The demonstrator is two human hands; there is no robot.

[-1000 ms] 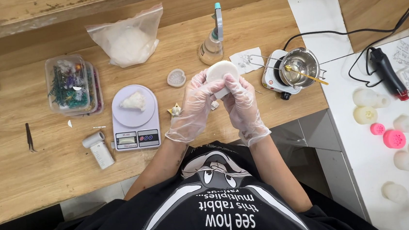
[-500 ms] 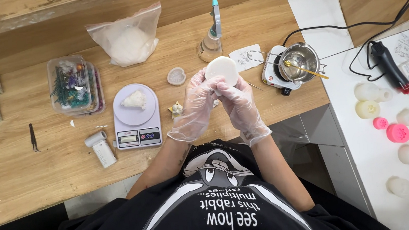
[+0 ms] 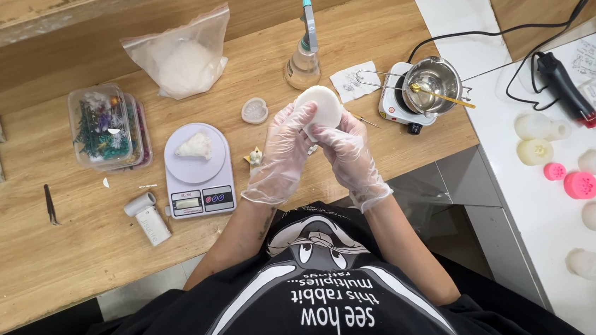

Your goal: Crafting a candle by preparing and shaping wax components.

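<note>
Both hands wear clear plastic gloves and together hold a round white disc-shaped mould (image 3: pixel 321 105) above the wooden table (image 3: pixel 49 251). My left hand (image 3: pixel 281 155) grips its left side with the fingers curled up around the rim. My right hand (image 3: pixel 343 153) supports it from below and to the right. A small round lid (image 3: pixel 254 110) lies on the table just left of the disc. A tiny figurine (image 3: pixel 253 158) stands by my left wrist.
A white kitchen scale (image 3: pixel 197 170) carries a small white heap. Behind it lie a bag of white flakes (image 3: pixel 181 56), a clear box of dried flowers (image 3: pixel 105 127), a spray bottle (image 3: pixel 303 50), a hot plate with a metal pot (image 3: pixel 428 86). Silicone moulds and a heat gun (image 3: pixel 565 88) sit on the white surface to the right.
The white disc has been lifted and turned slightly between both hands, its flat face now more towards the camera. The hands stay in the same spot.
</note>
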